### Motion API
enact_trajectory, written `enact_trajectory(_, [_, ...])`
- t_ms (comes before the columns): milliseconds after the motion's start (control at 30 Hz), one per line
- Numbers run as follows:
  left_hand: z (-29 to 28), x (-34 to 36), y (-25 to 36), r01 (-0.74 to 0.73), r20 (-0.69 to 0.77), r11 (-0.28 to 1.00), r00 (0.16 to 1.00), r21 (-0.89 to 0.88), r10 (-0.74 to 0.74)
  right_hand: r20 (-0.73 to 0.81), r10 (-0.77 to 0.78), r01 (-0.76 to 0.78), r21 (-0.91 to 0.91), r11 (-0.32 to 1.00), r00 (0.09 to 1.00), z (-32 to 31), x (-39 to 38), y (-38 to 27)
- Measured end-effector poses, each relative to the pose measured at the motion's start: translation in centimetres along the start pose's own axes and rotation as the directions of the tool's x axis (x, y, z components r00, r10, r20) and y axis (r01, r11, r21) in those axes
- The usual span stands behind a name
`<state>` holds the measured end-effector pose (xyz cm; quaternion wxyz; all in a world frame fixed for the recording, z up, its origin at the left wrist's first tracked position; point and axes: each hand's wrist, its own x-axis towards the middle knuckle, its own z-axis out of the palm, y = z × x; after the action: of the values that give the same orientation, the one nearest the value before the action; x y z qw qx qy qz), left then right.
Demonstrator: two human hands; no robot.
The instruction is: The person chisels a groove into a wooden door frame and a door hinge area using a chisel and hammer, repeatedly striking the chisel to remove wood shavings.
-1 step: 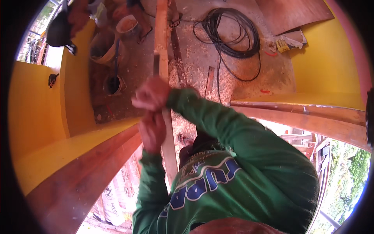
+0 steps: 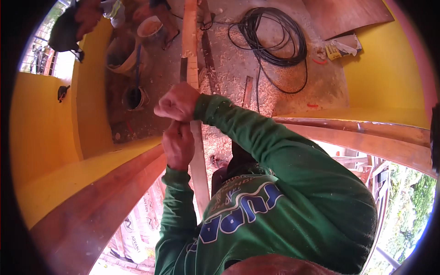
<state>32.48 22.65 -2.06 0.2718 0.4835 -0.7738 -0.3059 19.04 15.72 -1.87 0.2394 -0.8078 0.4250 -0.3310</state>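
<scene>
Closest in, the person's green long-sleeved shirt (image 2: 275, 211) fills the lower part of the view, much as in the earlier frame. The left hand (image 2: 178, 145) sits a little farther from the body than before; its fingers are curled closed, and I cannot tell whether anything is inside them. The right hand (image 2: 178, 101), just beyond and touching or nearly touching it, has likewise shifted slightly away from the body and shows sharp where it was blurred; it is a closed fist, its contents hidden. The wooden beam (image 2: 190, 34) lies partly under the right hand, passing between the left forearm and the torso. Its long axis runs almost straight away from the person, the far part leaning slightly left and leaving the view at the top; the near end is hidden by the shirt. Past the right fist, a dark narrow strip (image 2: 184, 68) lies along the beam's left edge, parallel to it and pointing away; it too shows slightly farther out. Beyond, pale shavings (image 2: 224, 68) litter the floor, with a coiled black cable (image 2: 295, 55) at right and a pale bucket (image 2: 158, 40) at left, both nearly unchanged.
</scene>
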Motion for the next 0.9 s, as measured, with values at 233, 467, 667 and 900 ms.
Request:
enact_trajectory(233, [-0.6,-0.6,1.0,0.284,0.054,0.932,0.959,-0.224,-0.279,-0.071,-0.071,0.079,0.117,0.990,0.995,0.9,-0.6,-1.2])
enact_trajectory(467, [0.2,-2.1,0.9,0.275,0.027,0.950,0.961,-0.150,-0.274,-0.098,-0.026,0.039,0.130,0.991,0.995,1.3,-1.6,-1.2])
enact_trajectory(667, [0.2,-1.9,1.5,0.243,-0.005,0.944,0.968,-0.224,-0.250,-0.039,-0.028,0.034,0.162,0.986,0.999,0.8,-1.6,-1.1])
enact_trajectory(900, [0.7,-1.3,0.4,0.235,-0.013,0.957,0.970,-0.171,-0.241,-0.020,-0.026,0.027,0.036,0.999,0.999,-0.4,-0.3,-0.8])
